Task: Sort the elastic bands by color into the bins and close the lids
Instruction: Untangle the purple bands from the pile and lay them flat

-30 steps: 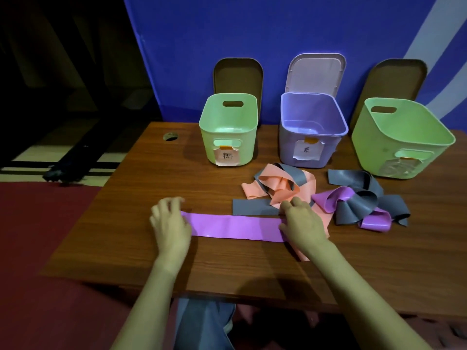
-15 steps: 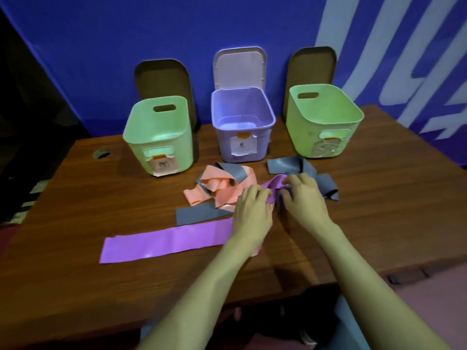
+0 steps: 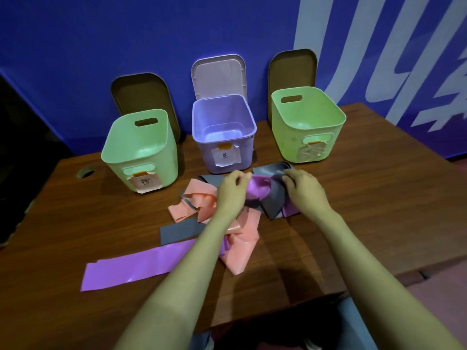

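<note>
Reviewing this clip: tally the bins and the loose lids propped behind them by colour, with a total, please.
Green bins: 2, left green bin and right green bin
Purple bins: 1, purple bin, its hinged lid up
Brown lids against the wall: 2, left brown lid and right brown lid
Total: 5

Both forearms are bare to the elbow, with blue-grey trousers (image 3: 353, 322) below.
</note>
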`<action>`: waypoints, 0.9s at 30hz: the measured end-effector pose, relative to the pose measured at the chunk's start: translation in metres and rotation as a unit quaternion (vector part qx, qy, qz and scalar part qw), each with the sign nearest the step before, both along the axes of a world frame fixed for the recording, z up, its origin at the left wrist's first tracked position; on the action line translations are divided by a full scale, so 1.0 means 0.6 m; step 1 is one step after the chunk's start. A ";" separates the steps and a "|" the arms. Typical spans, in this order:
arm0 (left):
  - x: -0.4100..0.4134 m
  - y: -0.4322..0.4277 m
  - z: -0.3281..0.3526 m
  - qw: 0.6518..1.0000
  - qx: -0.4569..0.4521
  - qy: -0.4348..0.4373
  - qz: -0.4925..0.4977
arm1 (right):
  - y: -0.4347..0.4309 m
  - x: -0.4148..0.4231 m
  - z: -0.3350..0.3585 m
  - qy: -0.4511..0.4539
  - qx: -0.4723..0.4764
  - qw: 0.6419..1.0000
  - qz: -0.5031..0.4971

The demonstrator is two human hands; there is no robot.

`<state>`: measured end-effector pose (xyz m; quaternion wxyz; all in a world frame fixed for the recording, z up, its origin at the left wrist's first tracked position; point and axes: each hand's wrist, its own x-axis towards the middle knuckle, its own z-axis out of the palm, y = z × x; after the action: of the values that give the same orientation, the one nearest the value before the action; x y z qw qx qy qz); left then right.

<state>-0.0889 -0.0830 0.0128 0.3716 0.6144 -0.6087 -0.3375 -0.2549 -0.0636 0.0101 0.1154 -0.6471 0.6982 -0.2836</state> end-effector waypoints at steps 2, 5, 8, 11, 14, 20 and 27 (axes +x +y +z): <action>0.010 -0.007 0.030 0.997 -0.041 0.053 0.022 | -0.004 0.001 0.019 -0.053 -0.019 0.998 -0.009; 0.019 -0.012 0.064 0.992 -0.068 0.100 0.038 | -0.010 0.009 0.044 -0.110 -0.065 0.992 0.001; 0.023 -0.021 0.079 0.982 -0.080 0.153 0.078 | -0.010 0.019 0.058 -0.139 -0.132 0.981 0.020; 0.034 -0.028 0.091 0.966 -0.080 0.211 0.123 | -0.009 0.014 0.051 -0.112 -0.141 0.983 0.035; 0.045 -0.039 0.102 0.952 -0.092 0.259 0.133 | -0.010 -0.003 0.033 -0.043 -0.096 0.994 0.025; 0.039 -0.028 0.130 0.957 -0.140 0.242 0.073 | -0.004 -0.006 0.026 0.087 0.041 0.995 -0.001; 0.035 0.005 0.153 0.977 -0.152 0.025 -0.145 | 0.011 0.032 0.064 -0.240 0.006 0.957 0.165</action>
<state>-0.0679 -0.0801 0.1044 0.4229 0.4470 -0.7262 -0.3065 -0.2360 -0.0571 0.0484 0.3283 -0.6656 0.5353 -0.4034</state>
